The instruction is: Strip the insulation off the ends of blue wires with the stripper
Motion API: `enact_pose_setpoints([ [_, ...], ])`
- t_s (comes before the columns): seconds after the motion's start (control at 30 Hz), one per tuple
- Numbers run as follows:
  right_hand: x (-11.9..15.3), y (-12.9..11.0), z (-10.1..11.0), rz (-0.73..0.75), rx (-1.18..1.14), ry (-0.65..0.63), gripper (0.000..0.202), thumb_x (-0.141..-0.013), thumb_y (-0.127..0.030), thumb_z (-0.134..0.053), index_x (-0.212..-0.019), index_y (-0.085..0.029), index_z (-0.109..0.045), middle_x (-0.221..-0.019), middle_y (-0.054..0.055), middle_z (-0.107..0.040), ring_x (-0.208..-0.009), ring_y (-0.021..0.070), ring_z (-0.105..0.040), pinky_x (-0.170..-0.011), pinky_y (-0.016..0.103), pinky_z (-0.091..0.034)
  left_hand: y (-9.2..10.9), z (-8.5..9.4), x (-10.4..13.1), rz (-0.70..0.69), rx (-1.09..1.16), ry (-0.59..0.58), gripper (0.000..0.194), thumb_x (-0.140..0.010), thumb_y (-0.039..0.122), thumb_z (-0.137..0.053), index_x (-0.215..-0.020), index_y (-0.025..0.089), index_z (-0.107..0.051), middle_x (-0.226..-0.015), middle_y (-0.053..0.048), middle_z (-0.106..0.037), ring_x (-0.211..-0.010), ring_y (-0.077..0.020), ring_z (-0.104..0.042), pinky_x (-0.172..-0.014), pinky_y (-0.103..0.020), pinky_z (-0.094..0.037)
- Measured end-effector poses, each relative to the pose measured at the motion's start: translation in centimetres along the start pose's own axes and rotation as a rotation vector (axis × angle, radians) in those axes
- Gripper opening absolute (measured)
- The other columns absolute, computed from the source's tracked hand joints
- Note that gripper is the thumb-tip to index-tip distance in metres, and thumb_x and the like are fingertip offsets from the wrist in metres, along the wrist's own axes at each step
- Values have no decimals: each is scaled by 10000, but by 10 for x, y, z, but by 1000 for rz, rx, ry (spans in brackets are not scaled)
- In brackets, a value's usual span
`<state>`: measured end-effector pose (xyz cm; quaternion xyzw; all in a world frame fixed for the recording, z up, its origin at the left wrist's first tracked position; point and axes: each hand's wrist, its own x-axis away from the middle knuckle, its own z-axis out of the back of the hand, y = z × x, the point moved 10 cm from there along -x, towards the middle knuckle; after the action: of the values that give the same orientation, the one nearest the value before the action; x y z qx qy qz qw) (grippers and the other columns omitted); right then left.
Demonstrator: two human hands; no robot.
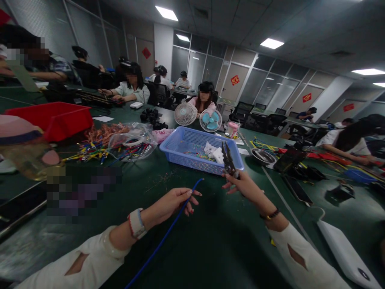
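A blue cable (pixel 164 238) is pinched between the thumb and fingers of my left hand (pixel 177 200); its short end sticks up past the fingers and shows a small pale tip. My right hand (pixel 237 185) grips a dark pair of pliers (pixel 227 158), jaws pointing up, in front of the right part of a blue plastic basket (pixel 195 163). Inside the basket lie small coloured bits and crumpled white tissue (pixel 214 152). Thin copper-coloured strands (pixel 162 178) are scattered on the green table left of the cable's end.
At the left are a red bin (pixel 52 120), bundled coloured wires (pixel 93 152) and a clear plastic bag (pixel 132 140). A metal bowl (pixel 263 156), a phone (pixel 297 190) and a white power bank (pixel 345 251) lie at the right. Beyond the basket, a person sits behind two fans.
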<state>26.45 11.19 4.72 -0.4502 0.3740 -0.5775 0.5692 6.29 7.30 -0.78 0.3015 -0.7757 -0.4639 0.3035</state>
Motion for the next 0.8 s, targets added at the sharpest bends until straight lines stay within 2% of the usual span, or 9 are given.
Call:
enact_pose_setpoints([
  [0.07, 3, 2, 0, 88, 54, 79, 361, -803, -384, -602, -1091, -193, -498, -1119, 96, -588, -808, 193, -677, -534, 312, -605, -1, 0, 0, 12, 1, -2, 323, -858, 388, -630, -1051, 131, -667, -860, -49, -664, -557, -81, -566, -456, -190, -397],
  [0.17, 9, 7, -2, 196, 266, 192, 406, -819, -382, -558, -1173, -199, -481, -1146, 109, -557, -886, 220, -639, -547, 334, -600, -3, -1, 1, 29, 1, -9, 341, -883, 409, -592, -1084, 139, -653, -847, -42, -662, -443, -36, -459, -359, -172, -260],
  [0.27, 16, 10, -8, 301, 466, 273, 375, -826, -311, -533, -1180, -192, -499, -1152, 122, -556, -952, 236, -603, -686, 387, -587, -3, -4, 2, 20, 16, -18, 334, -898, 399, -571, -1092, 136, -640, -823, -32, -654, -395, -12, -387, -337, -169, -197],
  [0.37, 26, 13, -16, 358, 581, 310, 361, -820, -244, -523, -1179, -198, -505, -1157, 119, -558, -989, 235, -590, -849, 437, -527, -4, -5, 2, 5, 18, -13, 318, -894, 393, -579, -1069, 131, -627, -810, -28, -648, -390, -10, -386, -331, -165, -187],
  [0.43, 31, 14, -21, 380, 633, 316, 373, -814, -208, -520, -1186, -206, -501, -1166, 115, -556, -1002, 230, -588, -896, 435, -496, -3, -6, 2, -8, 9, -15, 306, -881, 389, -599, -1049, 133, -617, -803, -26, -646, -393, -15, -400, -330, -162, -194],
  [0.63, 41, 11, -27, 399, 648, 329, 389, -803, -170, -515, -1190, -209, -503, -1166, 103, -558, -1012, 219, -588, -899, 399, -483, -2, -9, 2, -67, -68, -36, 309, -876, 418, -602, -1033, 152, -593, -830, -35, -654, -428, -37, -465, -351, -153, -279],
  [0.8, 43, 11, -29, 376, 603, 324, 371, -820, -194, -520, -1189, -213, -496, -1149, 96, -557, -968, 211, -594, -871, 387, -495, 0, -12, 3, -108, -117, -49, 314, -897, 442, -564, -1034, 161, -584, -850, -36, -656, -411, -31, -454, -343, -151, -286],
])
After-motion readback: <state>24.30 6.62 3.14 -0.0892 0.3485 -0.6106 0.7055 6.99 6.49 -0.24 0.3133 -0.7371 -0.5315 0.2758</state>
